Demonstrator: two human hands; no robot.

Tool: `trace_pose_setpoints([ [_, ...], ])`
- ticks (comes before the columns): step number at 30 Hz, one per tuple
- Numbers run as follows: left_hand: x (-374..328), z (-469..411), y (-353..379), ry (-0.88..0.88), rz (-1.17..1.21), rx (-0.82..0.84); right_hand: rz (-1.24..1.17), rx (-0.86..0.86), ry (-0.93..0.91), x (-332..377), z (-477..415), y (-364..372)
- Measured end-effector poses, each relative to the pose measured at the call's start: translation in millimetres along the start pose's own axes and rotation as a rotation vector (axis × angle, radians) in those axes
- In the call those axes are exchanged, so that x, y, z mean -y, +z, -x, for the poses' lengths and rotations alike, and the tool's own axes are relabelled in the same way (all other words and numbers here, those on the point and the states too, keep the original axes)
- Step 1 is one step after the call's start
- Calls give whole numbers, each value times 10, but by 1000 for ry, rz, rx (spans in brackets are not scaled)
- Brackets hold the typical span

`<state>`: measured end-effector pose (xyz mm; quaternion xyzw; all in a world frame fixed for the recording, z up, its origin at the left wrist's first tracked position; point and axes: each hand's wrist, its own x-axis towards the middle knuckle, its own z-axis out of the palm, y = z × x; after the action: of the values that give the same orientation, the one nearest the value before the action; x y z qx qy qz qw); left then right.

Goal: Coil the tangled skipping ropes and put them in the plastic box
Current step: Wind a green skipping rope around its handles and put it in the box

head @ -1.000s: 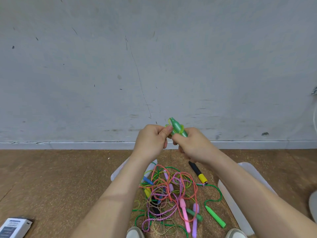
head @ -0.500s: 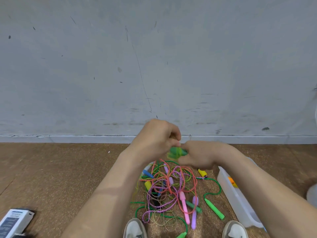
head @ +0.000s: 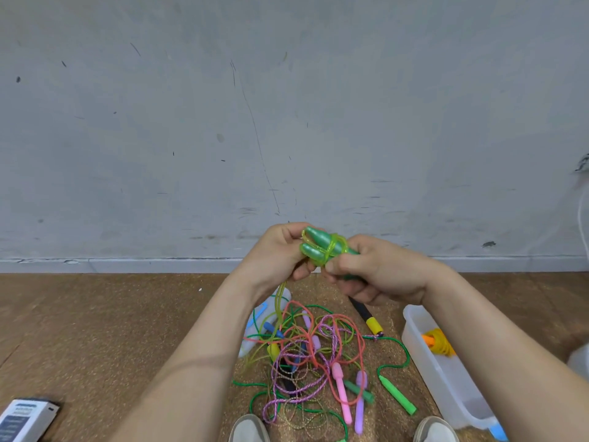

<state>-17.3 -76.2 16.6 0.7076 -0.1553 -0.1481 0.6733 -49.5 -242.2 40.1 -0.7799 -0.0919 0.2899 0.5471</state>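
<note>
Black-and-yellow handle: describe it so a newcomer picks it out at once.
On the brown floor, find the rope tangle. At its far right edge, just below the right hand, lies the handle: black with a yellow end, unlike the pink, purple and green ones.

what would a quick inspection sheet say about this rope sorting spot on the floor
surface: brown speckled floor, ropes lie straight on it
job's things: two glossy green rope handles, translucent yellow-green cord wound round them, held up; tangled pile of coloured skipping ropes on the floor; translucent white plastic box at right, holding one coiled yellow rope with orange handle
clutter: white and blue printed carton at lower left
grippers: left hand and right hand both grip the green handles
cables: thin white cable at far right edge
surroundings: scuffed grey wall; pale shoe toes at bottom edge
</note>
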Motion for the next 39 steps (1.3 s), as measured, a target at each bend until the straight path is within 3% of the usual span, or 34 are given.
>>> trace_pose_setpoints([
  [5,38,-7,66,-24,-47,27,-165,-155,-20,-48,-39,-78],
  [7,72,-17,78,-29,-270,17,-258,-238,-23,-78,-68,-133],
  [9,77,-12,110,32,-685,37,-271,-348,-1,-113,-90,-185],
  [12,-15,32,201,106,-1245,59,136,-463,60,-180,-131,-180],
  [15,-105,48,265,144,-1401,101,655,-410,152,-226,-195,-124],
  [18,-176,63,283,145,-1317,83,801,-230,247,-203,-199,-69],
  [22,-179,83,119,149,-1009,-47,804,-54,261,-167,-164,15],
  [27,-58,40,-50,105,-716,-62,767,0,199,-91,-132,44],
  [36,11,59,-158,-111,-111,182,595,33,34,18,-12,65],
  [39,0,37,-113,-157,-3,135,503,-11,-26,48,19,25],
])
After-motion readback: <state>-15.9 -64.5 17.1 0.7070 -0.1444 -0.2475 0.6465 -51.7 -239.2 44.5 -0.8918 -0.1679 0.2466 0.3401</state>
